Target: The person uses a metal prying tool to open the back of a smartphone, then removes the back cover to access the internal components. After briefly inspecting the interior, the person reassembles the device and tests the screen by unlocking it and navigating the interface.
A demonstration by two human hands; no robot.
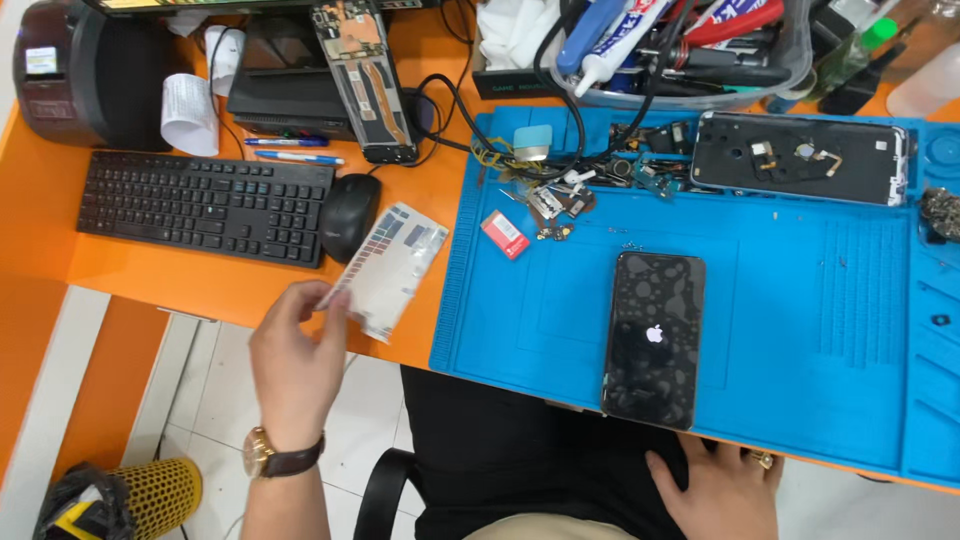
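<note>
My left hand, with a wristwatch on it, pinches the near corner of a small clear packet with coloured printing, which lies over the orange desk's front edge. A black smartphone lies flat on the blue work mat, its screen lit with a small white logo and covered in bubbles. My right hand rests on my lap below the desk edge, just under the phone, holding nothing; a ring shows on one finger.
A black keyboard and mouse sit left on the orange desk. An opened phone, loose small parts and a red box lie on the mat. A tub of tools stands behind. A yellow bin is on the floor.
</note>
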